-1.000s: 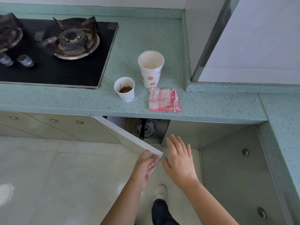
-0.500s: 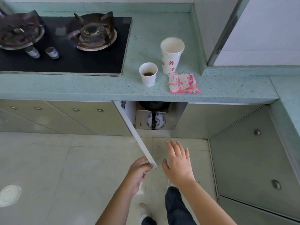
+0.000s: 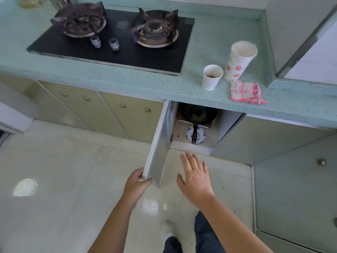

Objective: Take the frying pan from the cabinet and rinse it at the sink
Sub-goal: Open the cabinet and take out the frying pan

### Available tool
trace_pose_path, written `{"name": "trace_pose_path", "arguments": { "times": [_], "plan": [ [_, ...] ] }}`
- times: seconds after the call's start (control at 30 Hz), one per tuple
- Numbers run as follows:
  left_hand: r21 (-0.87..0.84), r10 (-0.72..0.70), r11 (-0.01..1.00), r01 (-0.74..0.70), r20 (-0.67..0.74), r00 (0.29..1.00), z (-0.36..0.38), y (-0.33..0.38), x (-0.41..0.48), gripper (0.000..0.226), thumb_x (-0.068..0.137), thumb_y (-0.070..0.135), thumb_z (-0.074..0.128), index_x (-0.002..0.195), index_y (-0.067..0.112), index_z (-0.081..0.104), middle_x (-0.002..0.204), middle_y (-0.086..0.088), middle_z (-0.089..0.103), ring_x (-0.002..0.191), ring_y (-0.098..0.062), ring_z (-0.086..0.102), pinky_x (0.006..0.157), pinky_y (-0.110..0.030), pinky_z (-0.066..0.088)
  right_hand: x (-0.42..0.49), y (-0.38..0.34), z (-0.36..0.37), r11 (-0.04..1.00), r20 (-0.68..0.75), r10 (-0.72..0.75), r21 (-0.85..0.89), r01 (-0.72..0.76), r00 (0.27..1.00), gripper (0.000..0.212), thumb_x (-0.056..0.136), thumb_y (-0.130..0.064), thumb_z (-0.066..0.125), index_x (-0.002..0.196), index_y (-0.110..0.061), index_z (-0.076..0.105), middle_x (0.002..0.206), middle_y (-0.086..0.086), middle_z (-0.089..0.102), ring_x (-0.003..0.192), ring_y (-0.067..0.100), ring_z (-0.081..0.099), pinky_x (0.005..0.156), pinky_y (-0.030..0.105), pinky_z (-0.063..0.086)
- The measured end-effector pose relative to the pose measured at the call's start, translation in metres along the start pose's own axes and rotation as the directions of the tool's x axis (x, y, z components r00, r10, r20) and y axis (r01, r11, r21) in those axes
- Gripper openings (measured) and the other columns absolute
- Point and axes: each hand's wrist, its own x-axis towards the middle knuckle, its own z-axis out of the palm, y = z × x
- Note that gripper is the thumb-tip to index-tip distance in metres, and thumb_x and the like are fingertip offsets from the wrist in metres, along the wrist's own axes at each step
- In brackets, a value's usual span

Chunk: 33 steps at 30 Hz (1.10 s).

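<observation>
Left hand [image 3: 135, 186] grips near edge of open cabinet door [image 3: 158, 148]. Right hand [image 3: 196, 177] empty, fingers spread, right of door. Frying pan [image 3: 198, 114] inside cabinet, handle toward viewer.

— Can we read any words, brands or numbers here?
— No, we find none. The tall paper cup [image 3: 240, 60] carries only red round motifs, and the small cup [image 3: 212, 77] a faint blue mark we cannot make out.

Bare forearms, no sleeves in view, dark blue trousers [image 3: 206, 236], seemingly white shoe [image 3: 168, 230]
</observation>
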Motion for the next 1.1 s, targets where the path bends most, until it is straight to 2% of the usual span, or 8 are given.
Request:
{"name": "trace_pose_path", "arguments": {
  "times": [0.07,0.17,0.23,0.27,0.43,0.73,0.9,1.1],
  "plan": [
    [0.048,0.022,0.999,-0.020,-0.056,0.998,-0.013,0.001,0.001,0.029,0.083,0.004,0.063,0.093,0.027,0.049,0.082,0.017,0.048,0.092,-0.016,0.049,0.082,-0.026,0.038,0.001,-0.011,0.001,1.000,-0.005,-0.022,-0.003,0.022,1.000,0.062,0.096,-0.028,0.034,0.151,-0.019,0.005,0.160,0.000,0.002,0.147,0.020,-0.003,0.117,0.042,-0.004],
    [0.089,0.037,0.996,-0.031,-0.065,0.997,-0.029,0.003,0.005,0.030,0.083,0.006,0.064,0.079,0.034,0.052,0.081,0.014,0.049,0.093,-0.017,0.048,0.083,-0.025,0.035,0.003,-0.023,0.003,0.999,-0.008,-0.039,0.000,0.039,0.999,0.062,0.096,-0.028,0.035,0.150,-0.019,0.006,0.160,0.000,0.002,0.147,0.020,-0.002,0.118,0.043,-0.003],
    [0.115,0.011,0.993,-0.005,-0.055,0.998,-0.034,0.000,0.008,0.025,0.084,0.011,0.065,0.106,0.023,0.060,0.098,0.005,0.053,0.102,-0.017,0.049,0.086,-0.025,0.035,0.004,-0.028,0.004,0.999,-0.017,-0.051,-0.001,0.051,0.999,0.062,0.096,-0.029,0.035,0.150,-0.019,0.008,0.160,0.001,0.004,0.147,0.021,-0.001,0.118,0.043,-0.002],
    [0.133,-0.002,0.991,0.007,-0.040,0.999,-0.035,-0.004,0.008,0.037,0.085,0.013,0.064,0.120,0.021,0.056,0.107,0.004,0.051,0.109,-0.019,0.049,0.088,-0.026,0.035,0.003,-0.031,0.004,0.998,-0.020,-0.055,-0.005,0.055,0.998,0.062,0.096,-0.029,0.036,0.150,-0.018,0.008,0.159,0.001,0.004,0.147,0.021,-0.001,0.118,0.043,-0.001],
    [0.186,0.013,0.982,0.002,-0.077,0.997,-0.024,-0.016,0.003,0.067,0.085,0.020,0.065,0.143,0.016,0.033,0.147,-0.002,0.037,0.136,-0.022,0.036,0.108,-0.035,0.033,0.001,-0.032,0.004,0.998,-0.026,-0.059,-0.012,0.059,0.998,0.061,0.096,-0.029,0.035,0.150,-0.019,0.008,0.159,0.000,0.005,0.147,0.020,-0.001,0.118,0.042,-0.002],
    [0.599,0.296,0.792,-0.117,-0.211,0.932,0.010,0.009,0.014,0.064,0.085,0.018,0.061,0.141,0.003,0.033,0.151,-0.018,0.027,0.139,-0.034,0.025,0.114,-0.044,0.025,0.002,0.017,-0.008,0.998,-0.032,0.064,0.010,-0.063,0.997,0.062,0.096,-0.028,0.034,0.151,-0.019,0.006,0.160,0.000,0.004,0.147,0.019,-0.001,0.118,0.041,-0.002],
    [0.715,0.420,0.654,-0.247,-0.071,0.905,0.067,0.033,0.025,0.060,0.083,0.014,0.061,0.137,-0.001,0.039,0.148,-0.023,0.032,0.139,-0.038,0.027,0.112,-0.046,0.025,0.021,0.058,-0.022,0.990,-0.049,0.136,0.028,-0.135,0.990,0.062,0.096,-0.030,0.035,0.150,-0.019,0.007,0.160,-0.001,0.005,0.147,0.019,0.000,0.118,0.040,-0.002],
    [0.692,0.374,0.665,-0.280,0.017,0.927,0.125,0.069,0.056,0.061,0.090,0.023,0.050,0.144,0.007,0.025,0.153,-0.012,0.022,0.142,-0.026,0.019,0.116,-0.035,0.017,0.066,0.107,-0.042,0.990,-0.062,0.139,0.029,-0.137,0.988,0.062,0.096,-0.030,0.038,0.150,-0.018,0.012,0.159,0.000,0.011,0.146,0.019,0.005,0.118,0.040,0.001]
  ]
}}
